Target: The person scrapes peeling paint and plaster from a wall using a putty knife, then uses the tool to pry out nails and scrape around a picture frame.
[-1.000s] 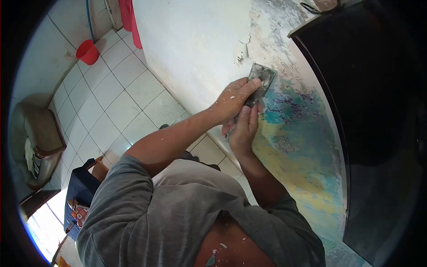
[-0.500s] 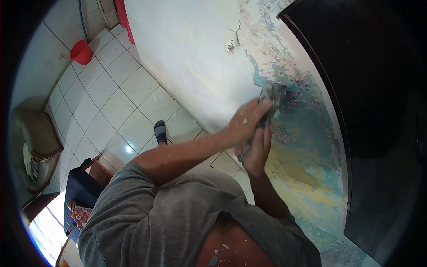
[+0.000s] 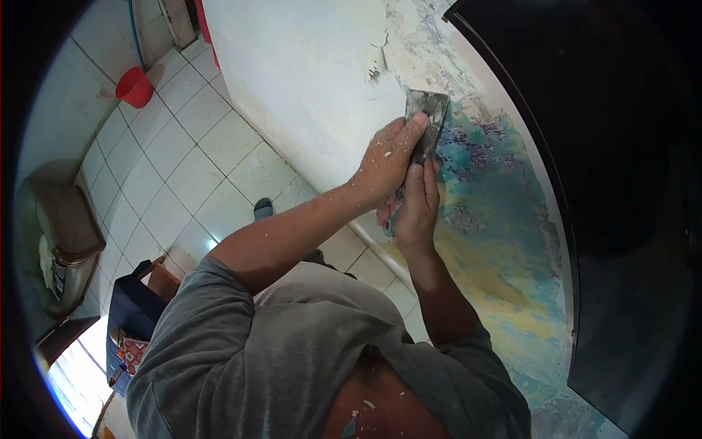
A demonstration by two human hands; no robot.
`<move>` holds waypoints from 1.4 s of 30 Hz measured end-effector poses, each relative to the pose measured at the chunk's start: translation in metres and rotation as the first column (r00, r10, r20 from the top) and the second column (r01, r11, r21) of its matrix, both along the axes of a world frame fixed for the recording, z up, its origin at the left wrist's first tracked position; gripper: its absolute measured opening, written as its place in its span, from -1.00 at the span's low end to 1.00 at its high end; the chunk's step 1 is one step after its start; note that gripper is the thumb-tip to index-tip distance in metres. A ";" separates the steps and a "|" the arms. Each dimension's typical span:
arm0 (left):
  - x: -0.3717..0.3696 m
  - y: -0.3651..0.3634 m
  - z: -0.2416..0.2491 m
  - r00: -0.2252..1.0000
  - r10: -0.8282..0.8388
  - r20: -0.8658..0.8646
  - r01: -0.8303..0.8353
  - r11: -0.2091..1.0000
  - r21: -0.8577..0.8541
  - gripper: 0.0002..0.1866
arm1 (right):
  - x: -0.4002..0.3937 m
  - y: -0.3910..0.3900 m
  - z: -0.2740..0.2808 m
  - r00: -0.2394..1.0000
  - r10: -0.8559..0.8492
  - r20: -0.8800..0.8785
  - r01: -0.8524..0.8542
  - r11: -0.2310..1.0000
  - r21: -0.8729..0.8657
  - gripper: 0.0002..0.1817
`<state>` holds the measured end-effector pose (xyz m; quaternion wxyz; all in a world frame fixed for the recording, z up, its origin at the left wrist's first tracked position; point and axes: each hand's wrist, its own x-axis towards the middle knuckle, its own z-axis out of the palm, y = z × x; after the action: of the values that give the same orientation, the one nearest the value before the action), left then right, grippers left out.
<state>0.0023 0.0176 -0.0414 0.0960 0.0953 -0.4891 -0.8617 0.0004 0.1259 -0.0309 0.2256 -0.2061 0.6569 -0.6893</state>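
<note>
A metal scraper (image 3: 427, 110) with a flat, paint-smeared blade lies against the wall (image 3: 314, 95), at the border of white paint and a peeled patch (image 3: 497, 271) of green, yellow and purple. My left hand (image 3: 389, 157) grips the scraper from the left, its thumb on the blade and flecks of paint on its skin. Just below, my right hand (image 3: 418, 208) is wrapped round the handle end, which shows only in part between the fingers.
A large dark panel (image 3: 621, 219) stands along the right. At the left are a red bucket (image 3: 134, 88) on the tiled floor (image 3: 197, 172), a brown armchair (image 3: 69, 219) and a dark cloth (image 3: 135, 304) over a wooden piece.
Both hands and the scraper have moved up and slightly left along the wall. The blade, blurred before, now shows sharply.
</note>
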 end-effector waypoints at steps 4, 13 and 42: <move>0.001 0.029 -0.030 1.000 -0.014 0.012 0.015 0.993 -0.117 -0.40 | 0.025 0.018 -0.002 0.994 -0.058 -0.089 0.063 0.997 0.052 -0.57; 0.007 0.026 -0.014 0.997 -0.070 0.017 0.071 0.995 -0.072 -0.42 | 0.024 0.031 -0.011 0.993 -0.077 0.085 0.080 0.996 -0.026 -0.58; -0.002 0.009 -0.014 0.999 -0.008 0.051 0.015 0.990 -0.140 -0.43 | 0.013 0.011 -0.015 0.985 -0.065 -0.160 0.067 0.998 0.007 -0.56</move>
<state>0.0007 0.0269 -0.0556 0.0850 0.1071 -0.5512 -0.8231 0.0138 0.1374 -0.0456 0.1504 -0.2374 0.6835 -0.6736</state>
